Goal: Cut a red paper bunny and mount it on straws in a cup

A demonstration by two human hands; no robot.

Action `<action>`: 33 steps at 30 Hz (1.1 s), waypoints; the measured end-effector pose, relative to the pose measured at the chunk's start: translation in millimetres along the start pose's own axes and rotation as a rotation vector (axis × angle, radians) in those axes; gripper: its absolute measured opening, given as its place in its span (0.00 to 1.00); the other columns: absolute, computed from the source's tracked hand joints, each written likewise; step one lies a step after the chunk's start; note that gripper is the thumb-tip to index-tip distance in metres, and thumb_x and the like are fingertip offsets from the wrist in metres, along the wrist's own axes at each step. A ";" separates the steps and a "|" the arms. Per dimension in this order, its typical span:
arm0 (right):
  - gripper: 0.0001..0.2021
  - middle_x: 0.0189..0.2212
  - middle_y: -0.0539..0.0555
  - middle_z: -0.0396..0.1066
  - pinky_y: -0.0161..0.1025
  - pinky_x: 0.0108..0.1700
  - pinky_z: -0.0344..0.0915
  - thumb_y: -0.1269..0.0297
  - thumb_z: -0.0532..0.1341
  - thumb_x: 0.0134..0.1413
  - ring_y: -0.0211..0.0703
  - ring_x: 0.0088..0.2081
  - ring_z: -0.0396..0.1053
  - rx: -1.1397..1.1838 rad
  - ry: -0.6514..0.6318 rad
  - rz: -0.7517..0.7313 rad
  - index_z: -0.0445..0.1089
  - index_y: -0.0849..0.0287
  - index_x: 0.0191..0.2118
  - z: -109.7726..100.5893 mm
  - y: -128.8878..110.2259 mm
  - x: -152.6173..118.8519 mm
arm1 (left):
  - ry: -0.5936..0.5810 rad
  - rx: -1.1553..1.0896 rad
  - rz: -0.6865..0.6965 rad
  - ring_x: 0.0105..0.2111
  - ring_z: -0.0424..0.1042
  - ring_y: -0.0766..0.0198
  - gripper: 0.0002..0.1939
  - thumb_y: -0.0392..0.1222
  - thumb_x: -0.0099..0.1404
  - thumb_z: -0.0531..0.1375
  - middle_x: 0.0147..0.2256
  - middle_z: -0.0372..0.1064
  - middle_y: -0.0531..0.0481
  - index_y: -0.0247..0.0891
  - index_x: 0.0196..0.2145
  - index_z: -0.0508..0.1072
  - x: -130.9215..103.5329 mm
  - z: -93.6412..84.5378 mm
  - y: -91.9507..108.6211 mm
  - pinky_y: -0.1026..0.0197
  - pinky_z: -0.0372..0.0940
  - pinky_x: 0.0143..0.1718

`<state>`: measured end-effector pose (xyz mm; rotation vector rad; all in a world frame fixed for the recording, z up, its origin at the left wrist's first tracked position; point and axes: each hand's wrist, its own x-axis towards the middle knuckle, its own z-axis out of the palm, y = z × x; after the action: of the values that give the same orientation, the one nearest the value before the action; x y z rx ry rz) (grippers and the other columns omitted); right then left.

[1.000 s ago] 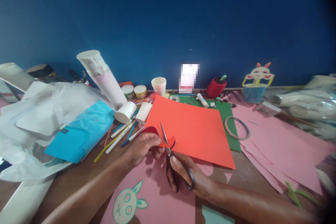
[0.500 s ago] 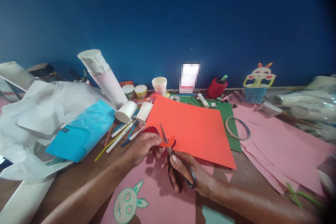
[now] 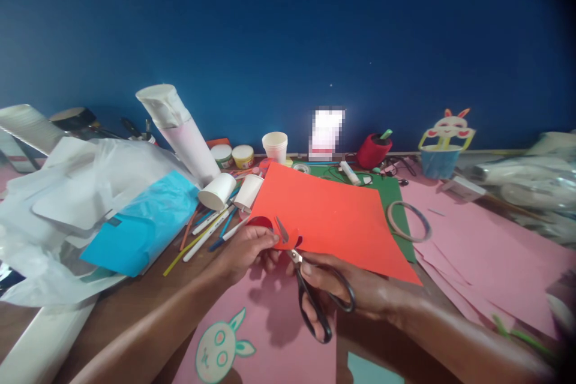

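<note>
Black-handled scissors [image 3: 294, 257] are in my right hand [image 3: 330, 282], with fingers through the handle loops. Their blades are parted at the near left edge of a large orange-red sheet [image 3: 328, 216]. My left hand [image 3: 247, 252] pinches that sheet's curled edge between thumb and fingers, just left of the blades. Beneath both hands lies a pink sheet [image 3: 279, 336] with a green-outlined bunny face [image 3: 216, 351] drawn on it.
Markers [image 3: 202, 240] and tipped paper cups [image 3: 217, 191] lie left of the sheet. A tape ring [image 3: 408, 221], pink papers [image 3: 486, 246] and a bunny-decorated blue cup [image 3: 438, 161] are at the right. Plastic bags [image 3: 103, 192] cover the left side.
The scissors' handles have swung right and spread wider with my right hand. The orange-red sheet's near right corner has shifted right. My left hand keeps its pinch.
</note>
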<state>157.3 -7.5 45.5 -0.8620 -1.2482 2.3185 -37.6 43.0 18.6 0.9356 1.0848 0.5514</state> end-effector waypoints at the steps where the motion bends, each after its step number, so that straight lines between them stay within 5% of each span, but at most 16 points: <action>1: 0.19 0.20 0.50 0.68 0.27 0.19 0.56 0.48 0.50 0.56 0.34 0.17 0.66 -0.012 -0.015 0.006 0.57 0.59 0.44 -0.5 -2.2 -1.3 | 0.014 0.005 -0.005 0.13 0.65 0.70 0.11 0.44 0.53 0.58 0.16 0.66 0.53 0.33 0.21 0.65 -0.3 -0.4 1.2 0.70 0.54 0.14; 9: 0.22 0.22 0.52 0.69 0.26 0.18 0.60 0.49 0.50 0.55 0.33 0.18 0.67 -0.155 -0.066 0.102 0.58 0.64 0.46 -4.7 -20.6 -11.2 | 0.069 0.116 0.029 0.12 0.64 0.71 0.11 0.42 0.52 0.57 0.15 0.66 0.53 0.33 0.19 0.64 -1.6 -0.1 5.4 0.70 0.55 0.13; 22: 0.17 0.20 0.52 0.69 0.28 0.19 0.62 0.52 0.50 0.58 0.35 0.20 0.69 -0.122 -0.127 0.082 0.58 0.64 0.40 -7.7 -15.6 -8.3 | 0.126 0.568 0.172 0.16 0.68 0.67 0.10 0.40 0.55 0.52 0.16 0.65 0.54 0.36 0.19 0.62 -3.9 -5.2 -0.8 0.70 0.58 0.12; 33: 0.16 0.19 0.49 0.67 0.26 0.19 0.59 0.51 0.50 0.57 0.31 0.18 0.66 -0.286 -0.140 0.137 0.57 0.62 0.34 -5.8 -21.5 -7.9 | 0.091 0.572 0.145 0.16 0.67 0.68 0.11 0.42 0.56 0.53 0.16 0.65 0.53 0.36 0.19 0.62 -1.9 -8.7 -4.8 0.70 0.58 0.13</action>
<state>167.8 3.2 63.8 -0.9137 -1.6586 2.3775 -46.6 42.3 14.1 1.5078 1.2929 0.4076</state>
